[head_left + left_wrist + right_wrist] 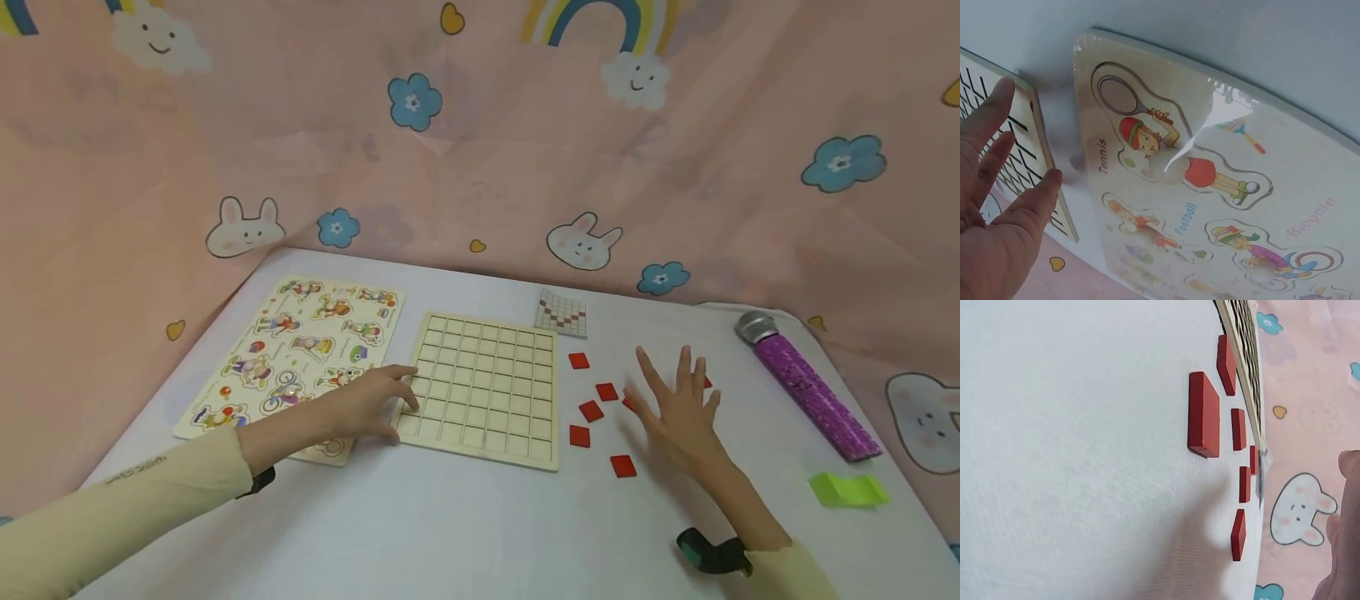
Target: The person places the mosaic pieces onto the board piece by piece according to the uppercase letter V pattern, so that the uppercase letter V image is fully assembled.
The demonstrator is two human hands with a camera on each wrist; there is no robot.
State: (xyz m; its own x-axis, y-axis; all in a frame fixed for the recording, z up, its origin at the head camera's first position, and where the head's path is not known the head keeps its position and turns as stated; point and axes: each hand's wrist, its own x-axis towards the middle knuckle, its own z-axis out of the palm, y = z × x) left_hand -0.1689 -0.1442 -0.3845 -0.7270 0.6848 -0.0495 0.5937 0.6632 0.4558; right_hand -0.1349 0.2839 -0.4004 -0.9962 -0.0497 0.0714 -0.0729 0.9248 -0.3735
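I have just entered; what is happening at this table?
A person's left hand is at the left edge of a wooden grid board, beside a picture board. The right hand hovers with spread fingers over the white table and holds nothing. Red tiles lie loose there, right of the grid board.

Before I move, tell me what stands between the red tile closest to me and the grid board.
Another red tile lies flat near the direct way from the closest tile to the grid board, just off the board's right edge; it looks low enough to pass over. The left hand is at the opposite edge.
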